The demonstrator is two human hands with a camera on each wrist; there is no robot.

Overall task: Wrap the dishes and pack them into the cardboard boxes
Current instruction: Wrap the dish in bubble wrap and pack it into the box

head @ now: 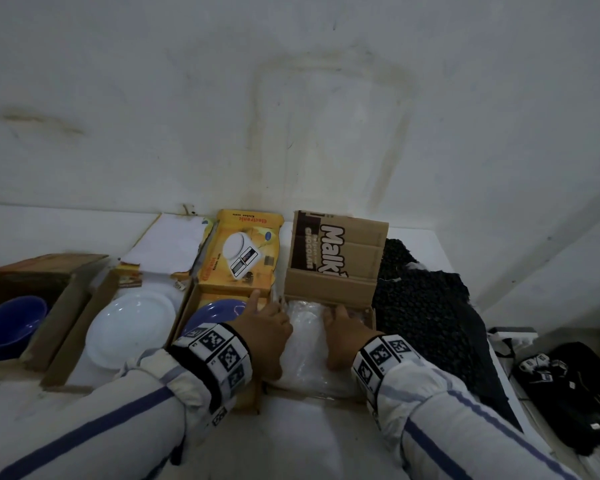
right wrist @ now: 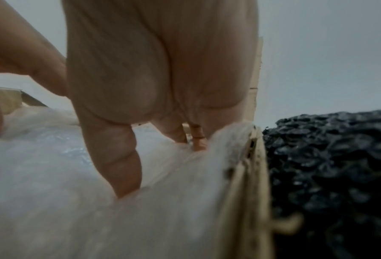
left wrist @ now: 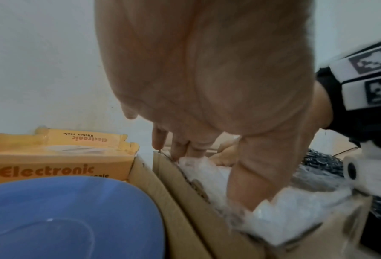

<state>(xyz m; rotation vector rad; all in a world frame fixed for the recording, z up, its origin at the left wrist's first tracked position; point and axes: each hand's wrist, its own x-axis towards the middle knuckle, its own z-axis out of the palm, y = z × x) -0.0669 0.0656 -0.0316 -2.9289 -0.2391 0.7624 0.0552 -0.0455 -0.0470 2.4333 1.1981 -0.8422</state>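
Bubble-wrapped bundle (head: 309, 344) lay inside brown cardboard box (head: 329, 289), long axis running from near edge toward far flap. Sat directly between both hands, equally near each. Dish inside not identifiable through wrap.

Left hand (head: 267, 336) pressed down along bundle's left side, against box wall; fingers (left wrist: 180, 149) reached down between wall and wrap, index finger raised. Whether fingers pinched wrap or only pushed it: not determinable. Right hand (head: 347, 336) pressed on right side, thumb (right wrist: 118, 164) sunk into wrap, fingers tucked toward right wall; likewise no clear grip shown.

Judged as seating step: bundle needed pushing straight down, evenly from both sides.

Unwrapped still: white plate (head: 132, 327), blue plate (head: 215, 315) in yellow scale box (head: 243, 251), blue bowl (head: 13, 322) in far-left box. Dark bubble wrap (head: 426, 306) lay just right of brown box.
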